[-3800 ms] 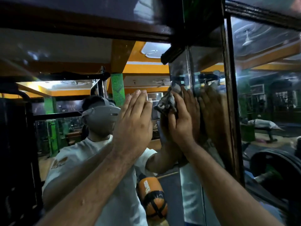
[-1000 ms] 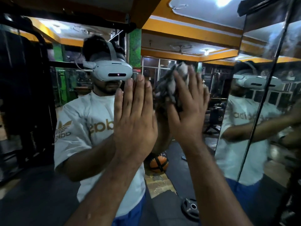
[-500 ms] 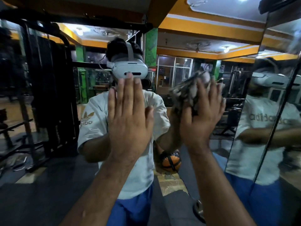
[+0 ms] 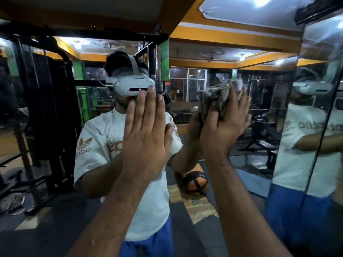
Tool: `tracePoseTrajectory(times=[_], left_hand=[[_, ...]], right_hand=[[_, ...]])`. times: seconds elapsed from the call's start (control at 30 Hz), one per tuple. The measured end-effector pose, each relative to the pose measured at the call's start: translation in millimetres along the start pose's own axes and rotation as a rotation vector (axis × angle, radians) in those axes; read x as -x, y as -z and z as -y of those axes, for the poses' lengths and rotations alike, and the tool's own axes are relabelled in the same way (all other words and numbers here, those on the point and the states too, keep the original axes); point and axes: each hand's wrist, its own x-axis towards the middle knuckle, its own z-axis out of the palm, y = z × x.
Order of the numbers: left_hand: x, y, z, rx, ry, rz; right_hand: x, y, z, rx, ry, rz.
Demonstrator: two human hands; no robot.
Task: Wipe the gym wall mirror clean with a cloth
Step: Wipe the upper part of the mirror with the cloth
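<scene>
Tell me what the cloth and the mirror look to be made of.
Cloth: soft woven or knit fabric, grey and mottled, matte; it bunches into folds under the right hand. Exact fibre unclear.
Mirror: silvered glass by the look, glossy; it gives sharp reflections of the gym, and the left hand lies flat against it. A second panel meets it at an angle.

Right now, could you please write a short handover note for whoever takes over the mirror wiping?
Left hand: open, flat against the mirror, fingers straight, holding nothing.
Right hand: presses the grey cloth to the glass, beside the left hand, with fingers spread over it.
Done: cannot tell from the glass which areas are wiped.
Left: the angled side panel on the right shows streaks; it likely needs wiping.
</scene>
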Motion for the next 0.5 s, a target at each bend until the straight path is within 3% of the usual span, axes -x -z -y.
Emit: tracePoseTrajectory(times=[0.13,0.33,0.5], left_hand=[[4,3,8,0.061,-0.077,0.041],[7,18,26,0.182,-0.006,-0.033],[9,16,39,0.097,-0.038,-0.027]], right_hand=[[25,-6,3,0.072,0.361,0.172],[14,-25,33,0.009,-0.008,-0.032],[32,-28,38,0.057,0.471,0.219]])
